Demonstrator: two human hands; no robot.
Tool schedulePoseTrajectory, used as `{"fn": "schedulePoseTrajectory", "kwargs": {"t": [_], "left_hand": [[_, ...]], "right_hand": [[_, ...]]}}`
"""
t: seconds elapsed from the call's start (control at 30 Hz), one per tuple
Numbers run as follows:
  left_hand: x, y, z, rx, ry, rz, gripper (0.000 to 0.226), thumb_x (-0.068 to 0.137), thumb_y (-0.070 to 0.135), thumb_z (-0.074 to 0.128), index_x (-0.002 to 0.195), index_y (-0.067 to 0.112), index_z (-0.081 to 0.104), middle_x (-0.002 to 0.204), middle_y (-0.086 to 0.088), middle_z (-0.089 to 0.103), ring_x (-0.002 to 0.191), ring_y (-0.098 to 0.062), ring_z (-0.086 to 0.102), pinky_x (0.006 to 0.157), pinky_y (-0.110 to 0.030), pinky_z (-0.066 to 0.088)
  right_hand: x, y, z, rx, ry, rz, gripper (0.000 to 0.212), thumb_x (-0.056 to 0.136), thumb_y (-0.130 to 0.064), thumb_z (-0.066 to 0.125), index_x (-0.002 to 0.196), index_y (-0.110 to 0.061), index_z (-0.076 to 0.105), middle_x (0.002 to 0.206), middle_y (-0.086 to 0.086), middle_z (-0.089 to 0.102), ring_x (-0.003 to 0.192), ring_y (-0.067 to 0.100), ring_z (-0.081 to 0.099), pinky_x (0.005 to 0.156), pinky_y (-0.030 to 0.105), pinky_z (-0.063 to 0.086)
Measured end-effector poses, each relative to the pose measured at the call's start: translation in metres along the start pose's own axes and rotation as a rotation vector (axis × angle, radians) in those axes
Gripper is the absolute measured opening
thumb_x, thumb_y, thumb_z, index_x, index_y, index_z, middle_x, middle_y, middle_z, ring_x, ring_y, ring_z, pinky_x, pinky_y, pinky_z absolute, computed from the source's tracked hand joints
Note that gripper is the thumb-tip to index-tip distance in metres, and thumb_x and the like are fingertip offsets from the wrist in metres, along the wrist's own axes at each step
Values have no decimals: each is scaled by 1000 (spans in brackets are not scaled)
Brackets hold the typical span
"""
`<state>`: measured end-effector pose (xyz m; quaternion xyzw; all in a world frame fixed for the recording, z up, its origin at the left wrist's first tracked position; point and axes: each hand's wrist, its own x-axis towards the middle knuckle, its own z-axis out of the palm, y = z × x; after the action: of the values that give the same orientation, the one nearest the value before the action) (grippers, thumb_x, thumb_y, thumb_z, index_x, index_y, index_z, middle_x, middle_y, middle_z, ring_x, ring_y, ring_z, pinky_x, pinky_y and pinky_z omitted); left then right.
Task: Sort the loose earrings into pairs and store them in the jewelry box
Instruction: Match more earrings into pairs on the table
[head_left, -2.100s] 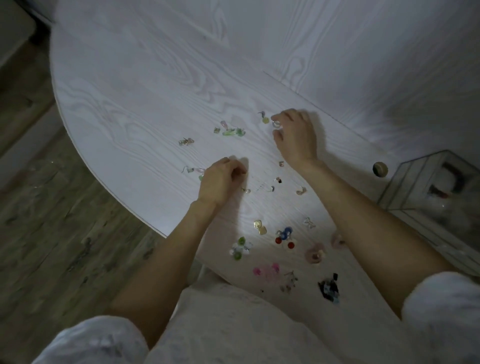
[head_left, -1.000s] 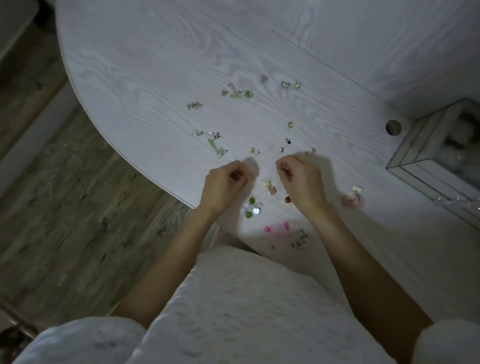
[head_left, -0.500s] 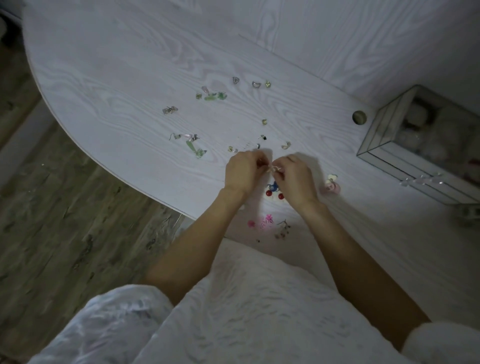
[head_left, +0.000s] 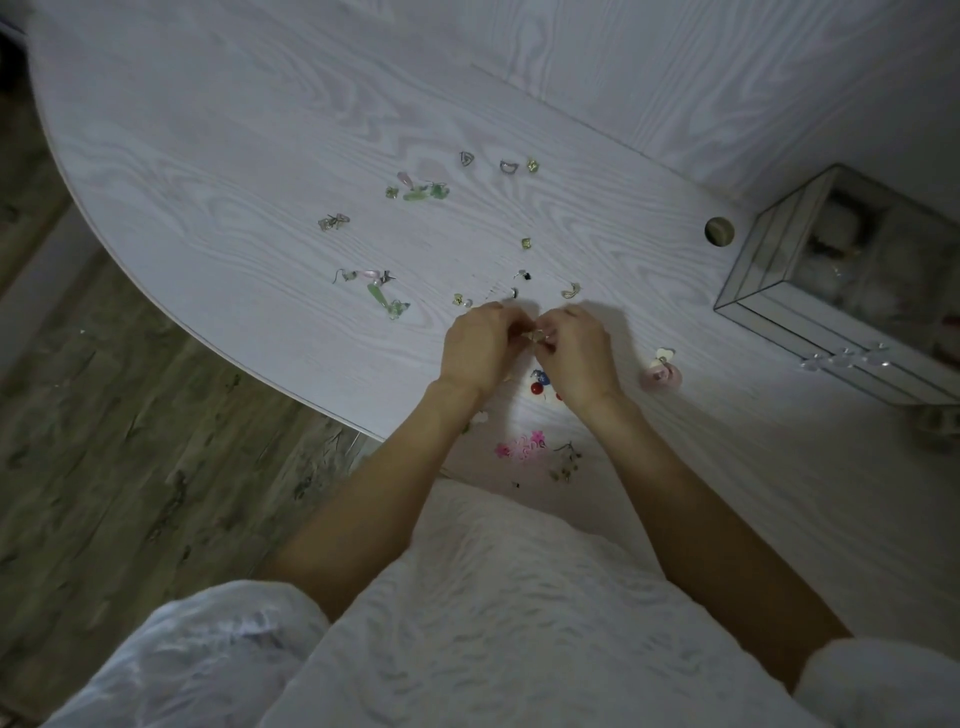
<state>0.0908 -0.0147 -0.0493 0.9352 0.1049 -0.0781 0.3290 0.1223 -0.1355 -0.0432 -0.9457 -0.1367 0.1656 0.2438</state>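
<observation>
My left hand (head_left: 480, 348) and my right hand (head_left: 579, 353) meet fingertip to fingertip above the white wood-grain table (head_left: 234, 156). Together they pinch a small pale earring (head_left: 537, 338) between them. Several loose earrings lie scattered around: green drop earrings (head_left: 387, 301), a green and pink cluster (head_left: 421, 189), silver ones (head_left: 488, 162), red and blue ones (head_left: 537, 384) under my hands, pink ones (head_left: 519, 447) near the table edge. The glass jewelry box (head_left: 841, 291) stands at the right.
A round cable hole (head_left: 719, 230) sits in the table next to the box. A pink and white earring (head_left: 660, 369) lies right of my right hand. The table's curved edge falls off to a wooden floor (head_left: 130, 441) on the left.
Both hands came back from the far earrings towards me and closed together. They now pinch a small earring between their fingertips. The view shifted slightly.
</observation>
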Motion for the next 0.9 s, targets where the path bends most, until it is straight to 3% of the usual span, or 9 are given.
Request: {"fn": "schedulePoseTrajectory", "kwargs": {"t": [0.2, 0.3, 0.4, 0.53, 0.63, 0.73, 0.9], "left_hand": [[-1, -3, -3, -90, 20, -35, 15, 85, 13, 61, 96, 13, 70, 91, -5, 73, 84, -22, 66, 75, -31, 51], [-6, -9, -12, -161, 36, 8, 15, 85, 14, 63, 98, 17, 70, 93, 0, 72, 82, -13, 64, 73, -17, 45], [-13, -23, -29, -193, 169, 90, 14, 84, 11, 65, 96, 17, 70, 89, 3, 70, 73, -4, 56, 65, -6, 38], [-9, -41, -42, -65, 292, 41, 14, 85, 18, 65, 99, 19, 69, 89, 2, 70, 82, -14, 57, 69, -21, 39], [4, -34, -40, 16, 201, 29, 21, 83, 30, 66, 102, 20, 66, 91, 4, 70, 89, -19, 56, 68, -30, 45], [23, -12, -28, 22, 114, -24, 26, 83, 38, 63, 100, 17, 63, 91, 1, 69, 89, -21, 56, 69, -32, 46], [43, -4, -13, 98, 84, -101, 22, 91, 30, 50, 102, 17, 64, 96, -7, 66, 89, -26, 57, 67, -33, 43]], "right_hand": [[-2, -1, -5, 43, -23, 17, 30, 85, 4, 56, 112, -6, 63, 112, 10, 61, 95, 23, 61, 84, 27, 49], [-6, 2, -19, 107, 10, 17, 31, 86, 3, 56, 114, -8, 62, 112, 7, 62, 90, 16, 61, 76, 21, 50], [-2, 5, -35, 136, 69, -35, 28, 86, 0, 58, 112, -9, 64, 109, 8, 63, 89, 14, 58, 81, 27, 51], [26, 5, -37, 61, 35, -136, 27, 86, -1, 58, 111, -10, 64, 109, 9, 62, 100, 20, 56, 86, 31, 50], [50, -1, -29, -39, -16, -204, 30, 86, -1, 57, 114, -11, 62, 112, 11, 61, 108, 26, 51, 90, 39, 48], [63, -8, -24, -105, -63, -226, 33, 86, -2, 57, 117, -14, 62, 114, 12, 61, 110, 28, 50, 92, 39, 46], [74, -8, -20, -103, -82, -227, 21, 87, -7, 58, 104, -14, 68, 102, 11, 63, 102, 28, 55, 81, 42, 50]]}}
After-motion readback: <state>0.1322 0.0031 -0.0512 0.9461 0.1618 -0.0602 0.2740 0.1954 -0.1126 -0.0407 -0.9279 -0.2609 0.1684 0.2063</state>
